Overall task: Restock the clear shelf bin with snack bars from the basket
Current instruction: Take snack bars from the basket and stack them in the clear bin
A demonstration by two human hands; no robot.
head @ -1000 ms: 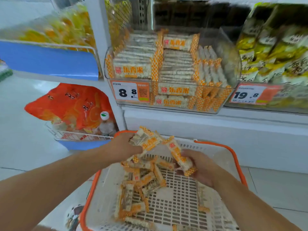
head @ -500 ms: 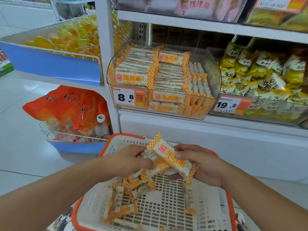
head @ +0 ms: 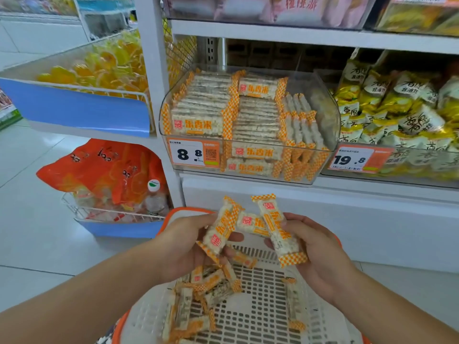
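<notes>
I hold snack bars in both hands above the basket (head: 250, 316). My left hand (head: 183, 247) curls its fingers and thumb round one bar (head: 219, 232), which leans up to the right. My right hand (head: 320, 254) grips another bar (head: 278, 232), nearly upright, its lower end sticking out below my thumb. A third bar (head: 249, 223) lies crosswise between the two, touching both; I cannot tell which hand bears it.

Each bar is a slim block of pale puffed rice in a see-through wrapper. Both ends of the wrapper carry an orange-and-white check, a small red square mark sits near one end, and orange characters run along the length.

The basket is white plastic with a slotted floor and an orange rim. More bars (head: 198, 294) lie in a loose heap against its left side, and a few lie singly along its right wall.

The clear bin (head: 320, 100) stands on the shelf (head: 323, 192) above the basket. In it the same bars are stacked flat in two columns at the left and middle, with a row standing on edge toward the right; the back right corner holds none. An orange price tag (head: 193, 152) reading 8.8 hangs at the front left corner of the bin.
</notes>
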